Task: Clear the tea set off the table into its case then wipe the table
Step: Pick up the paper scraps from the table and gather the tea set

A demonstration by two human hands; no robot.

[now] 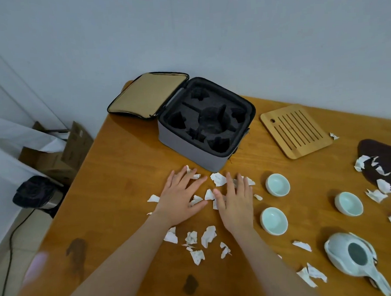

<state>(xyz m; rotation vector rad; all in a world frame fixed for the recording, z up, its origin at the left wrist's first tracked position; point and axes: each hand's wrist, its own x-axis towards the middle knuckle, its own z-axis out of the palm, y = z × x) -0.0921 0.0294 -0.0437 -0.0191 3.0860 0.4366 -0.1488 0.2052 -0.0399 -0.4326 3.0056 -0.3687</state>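
Observation:
The grey tea case (pixel 197 156) stands open at the back of the wooden table (pixel 114 174), its black foam slots empty and its tan-lined lid (pixel 146 95) folded back. Three pale celadon cups (pixel 277 184) (pixel 273 220) (pixel 348 203) sit to the right of my hands. The celadon teapot (pixel 352 256) rests near the front right. My left hand (pixel 181 198) and my right hand (pixel 236 202) lie flat, fingers spread, on torn white paper scraps (pixel 218 178) just in front of the case.
More paper scraps (pixel 208 235) litter the table front and right. A slatted bamboo tray (pixel 296 131) lies right of the case, a dark brown cloth (pixel 387 160) at the far right. Dark stains (pixel 76 249) mark the wood. A black bin (pixel 37 192) and cardboard boxes (pixel 54 159) stand on the floor left.

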